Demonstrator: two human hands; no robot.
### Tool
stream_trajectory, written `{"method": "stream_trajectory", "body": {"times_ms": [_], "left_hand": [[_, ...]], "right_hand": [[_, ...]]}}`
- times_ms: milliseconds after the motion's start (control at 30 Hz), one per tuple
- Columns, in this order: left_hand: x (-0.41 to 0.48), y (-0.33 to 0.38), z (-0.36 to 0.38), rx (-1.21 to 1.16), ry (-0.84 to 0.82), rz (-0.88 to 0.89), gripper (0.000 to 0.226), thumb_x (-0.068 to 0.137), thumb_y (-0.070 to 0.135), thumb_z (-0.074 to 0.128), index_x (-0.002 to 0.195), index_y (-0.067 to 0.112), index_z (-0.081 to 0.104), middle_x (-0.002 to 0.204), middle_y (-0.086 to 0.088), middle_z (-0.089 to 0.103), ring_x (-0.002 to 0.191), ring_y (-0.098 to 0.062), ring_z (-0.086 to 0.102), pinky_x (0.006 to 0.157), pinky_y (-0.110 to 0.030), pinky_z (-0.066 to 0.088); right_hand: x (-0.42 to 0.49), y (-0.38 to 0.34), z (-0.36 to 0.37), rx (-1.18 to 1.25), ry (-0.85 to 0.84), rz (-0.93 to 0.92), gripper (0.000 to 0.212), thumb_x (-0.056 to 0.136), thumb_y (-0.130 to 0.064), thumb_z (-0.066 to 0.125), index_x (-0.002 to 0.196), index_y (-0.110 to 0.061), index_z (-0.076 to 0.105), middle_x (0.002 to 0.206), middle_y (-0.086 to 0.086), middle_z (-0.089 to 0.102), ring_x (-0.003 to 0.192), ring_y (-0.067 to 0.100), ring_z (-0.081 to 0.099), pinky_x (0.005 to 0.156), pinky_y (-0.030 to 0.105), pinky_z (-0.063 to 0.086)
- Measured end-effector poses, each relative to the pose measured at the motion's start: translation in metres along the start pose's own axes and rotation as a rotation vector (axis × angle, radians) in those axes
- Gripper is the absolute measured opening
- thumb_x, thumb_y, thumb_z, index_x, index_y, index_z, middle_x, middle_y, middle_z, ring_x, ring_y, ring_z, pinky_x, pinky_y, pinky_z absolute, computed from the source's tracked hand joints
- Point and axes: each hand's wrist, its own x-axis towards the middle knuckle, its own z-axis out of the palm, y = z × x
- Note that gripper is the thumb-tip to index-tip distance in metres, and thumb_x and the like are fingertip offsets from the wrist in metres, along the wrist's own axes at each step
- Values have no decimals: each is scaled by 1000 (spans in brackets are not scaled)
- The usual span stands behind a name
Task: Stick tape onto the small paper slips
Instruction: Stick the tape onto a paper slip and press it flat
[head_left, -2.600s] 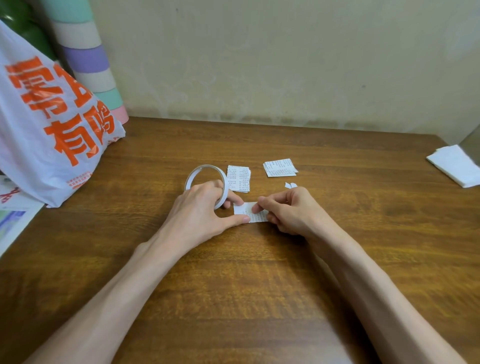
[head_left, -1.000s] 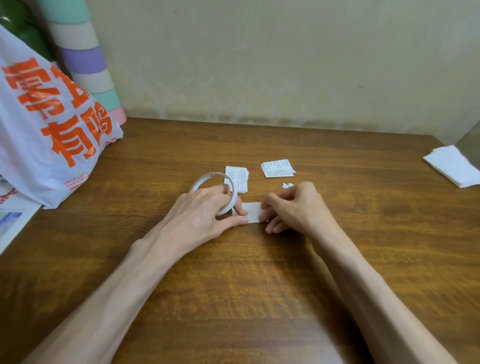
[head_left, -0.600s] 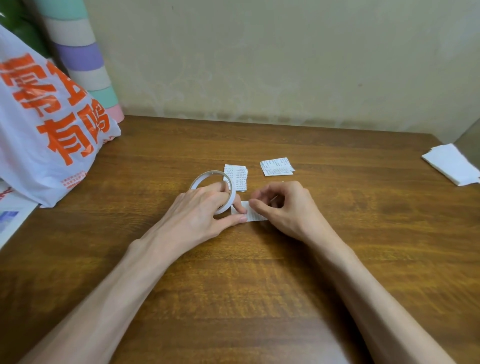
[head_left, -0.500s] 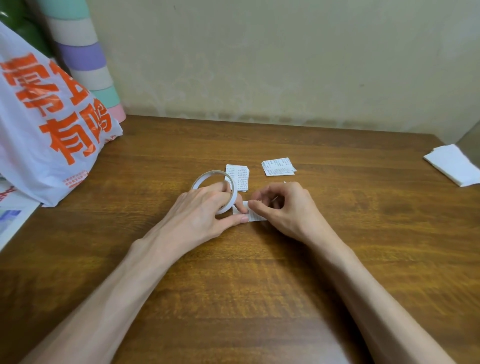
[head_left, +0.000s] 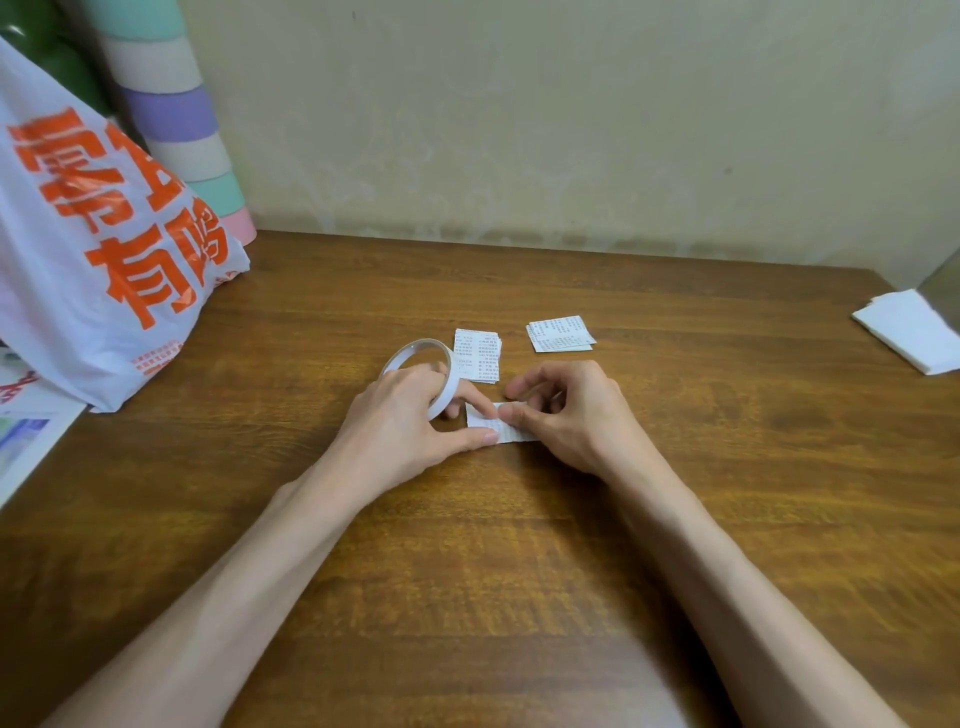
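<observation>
Slip mid-table, both hands on it, no tape visibly down yet.
The slip (head_left: 500, 430) lies flat on the table (head_left: 493, 571). Your left hand (head_left: 410, 421) grips the tape roll (head_left: 415, 357), thumb pinning the slip's near-left corner, and your right hand (head_left: 566, 415) pinches its right end. Risk: tug the roll and the light slip lifts or skews (tape end is clear, can't see it). Versus 2.6 s ago: roll nearer the slip, right forefinger raised off it.

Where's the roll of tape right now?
Centre of the head view: the tape roll is held in the left hand, just left of the paper slip.
</observation>
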Motion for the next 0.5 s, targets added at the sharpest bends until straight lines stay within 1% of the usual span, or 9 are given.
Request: {"method": "stream_trajectory", "body": {"times_ms": [67, 133, 233, 300, 367, 500], "left_hand": [[1, -1, -1, -59, 6, -53, 31, 74, 55, 87, 98, 42, 72, 78, 11, 62, 69, -6, 56, 65, -31, 51], [1, 0, -1, -65, 1, -80, 35, 73, 54, 89, 99, 40, 72, 76, 11, 62, 65, -6, 55, 63, -31, 51], [1, 3, -3, -28, -31, -109, 35, 75, 57, 86, 102, 40, 73, 80, 12, 64, 74, -7, 61, 70, -36, 57], [1, 3, -3, -31, -51, -126, 35, 75, 57, 85, 103, 40, 73, 82, 12, 64, 79, -7, 63, 76, -40, 60], [1, 3, -3, -35, -61, -129, 35, 76, 57, 85, 105, 41, 72, 83, 13, 65, 82, -7, 64, 80, -42, 60], [0, 4, -4, -39, -61, -128, 35, 77, 56, 84, 106, 40, 72, 84, 13, 66, 82, -6, 64, 80, -42, 60]], "right_hand": [[1, 0, 0, -7, 2, 8, 19, 84, -38, 87, 95, -30, 75, 71, -12, 65, 64, 2, 55, 74, 32, 52], [1, 1, 0, 2, -7, 9, 19, 84, -37, 87, 96, -29, 75, 71, -12, 66, 62, 1, 55, 71, 30, 51], [0, 1, -4, 135, -45, 8, 17, 86, -33, 87, 97, -26, 75, 70, -10, 68, 55, -1, 54, 64, 23, 48], [0, 1, -9, 213, -40, 17, 10, 92, -31, 82, 96, -26, 76, 72, -10, 67, 58, 2, 56, 61, 21, 48], [-1, 1, -11, 222, -16, 13, 5, 96, -33, 76, 95, -28, 75, 74, -10, 67, 60, 2, 58, 61, 18, 47], [-2, 4, -5, 203, 13, -9, 6, 95, -34, 77, 90, -30, 75, 79, -8, 70, 67, 4, 59, 66, 22, 47]]}}
